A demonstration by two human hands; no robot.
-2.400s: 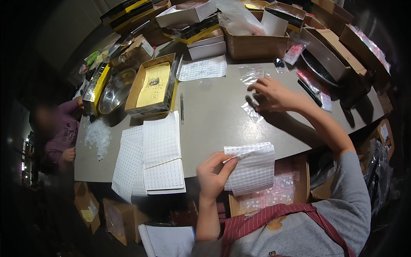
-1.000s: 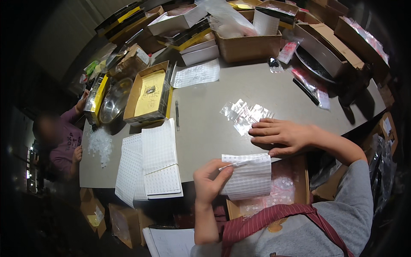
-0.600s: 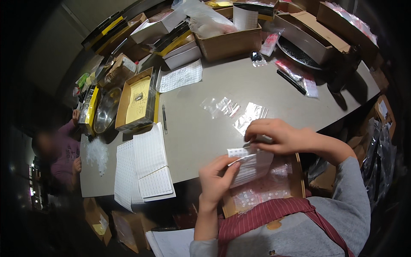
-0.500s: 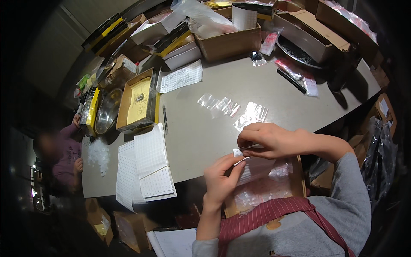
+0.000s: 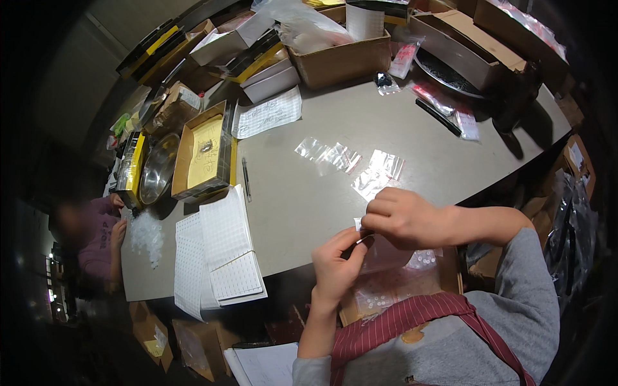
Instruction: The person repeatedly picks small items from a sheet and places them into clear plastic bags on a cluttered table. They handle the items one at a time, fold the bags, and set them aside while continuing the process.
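At the bench's [image 5: 277,199] near edge, the left hand [image 5: 338,262] has a thumb-and-finger grip closed on white paper [image 5: 358,224], while the right hand's [image 5: 404,219] curled fingers meet it, their hold hidden. The step looks like working the paper's edge loose, near the clear bags [image 5: 377,174]; the next move calls for a steady left grip and fine right fingertips.

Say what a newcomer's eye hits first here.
Likely the left hand and right hand, close together at a mostly hidden white sheet by the table's near edge. Next, the shiny clear bags lying just beyond them. Then the bright yellow paper inside an open box, left of centre.
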